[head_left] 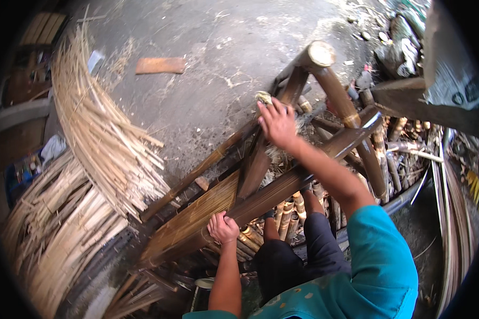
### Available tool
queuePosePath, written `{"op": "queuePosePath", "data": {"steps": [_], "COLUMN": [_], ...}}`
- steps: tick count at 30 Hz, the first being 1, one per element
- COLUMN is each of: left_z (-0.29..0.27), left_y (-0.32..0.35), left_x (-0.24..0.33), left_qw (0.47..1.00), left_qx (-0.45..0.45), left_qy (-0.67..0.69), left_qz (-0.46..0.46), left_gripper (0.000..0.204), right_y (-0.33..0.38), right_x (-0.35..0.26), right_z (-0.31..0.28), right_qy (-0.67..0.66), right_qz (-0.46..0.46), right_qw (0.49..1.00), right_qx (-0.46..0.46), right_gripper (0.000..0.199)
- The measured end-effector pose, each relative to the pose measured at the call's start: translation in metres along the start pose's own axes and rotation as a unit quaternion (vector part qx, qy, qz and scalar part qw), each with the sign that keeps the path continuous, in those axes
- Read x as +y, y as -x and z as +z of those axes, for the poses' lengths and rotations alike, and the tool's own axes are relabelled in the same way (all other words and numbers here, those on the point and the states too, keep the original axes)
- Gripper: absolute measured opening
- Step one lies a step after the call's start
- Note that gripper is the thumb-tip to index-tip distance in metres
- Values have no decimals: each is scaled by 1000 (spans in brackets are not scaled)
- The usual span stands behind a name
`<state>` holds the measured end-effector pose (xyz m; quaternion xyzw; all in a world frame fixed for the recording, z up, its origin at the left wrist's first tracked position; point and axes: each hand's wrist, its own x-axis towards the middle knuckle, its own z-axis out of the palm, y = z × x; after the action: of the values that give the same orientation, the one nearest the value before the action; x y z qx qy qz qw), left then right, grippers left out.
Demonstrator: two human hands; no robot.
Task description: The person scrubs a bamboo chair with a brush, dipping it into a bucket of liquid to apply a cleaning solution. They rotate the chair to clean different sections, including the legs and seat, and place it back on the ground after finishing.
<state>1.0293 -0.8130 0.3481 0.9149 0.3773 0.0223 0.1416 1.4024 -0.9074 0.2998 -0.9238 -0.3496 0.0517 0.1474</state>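
A long brown bamboo bench with a slatted seat lies slantwise before me, its thick poles glossy in places. My left hand rests on the near rail with its fingers curled over the edge. Farther up, my right hand reaches across the frame to the far side. At its fingertips is a small pale, crumpled wad, pressed by a slanted brown post; its material is too small to tell. A thick pole with a pale cut end stands beyond that hand.
Large bundles of split bamboo strips lie on the left. An orange-brown flat piece sits on the grey concrete floor. Cut bamboo lengths are piled beneath the bench. Grey sacking and long strips are at right.
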Motion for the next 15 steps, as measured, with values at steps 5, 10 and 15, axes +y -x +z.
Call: {"op": "queuePosePath", "data": {"steps": [5, 10, 15], "left_z": [5, 5, 16], "left_y": [-2, 0, 9], "left_x": [-12, -17, -22], "left_qw": [999, 993, 982], "left_qx": [21, 81, 137], "left_qy": [40, 85, 128], "left_qz": [3, -8, -16], "left_gripper": [20, 20, 22], "right_y": [-88, -9, 113], "right_x": [89, -3, -167], "right_z": [-42, 8, 98], "right_qy": [155, 162, -11], "right_qz": [-32, -182, -244], "right_qw": [986, 935, 849], "right_qx": [-58, -258, -469], "right_gripper": [32, 30, 43]}}
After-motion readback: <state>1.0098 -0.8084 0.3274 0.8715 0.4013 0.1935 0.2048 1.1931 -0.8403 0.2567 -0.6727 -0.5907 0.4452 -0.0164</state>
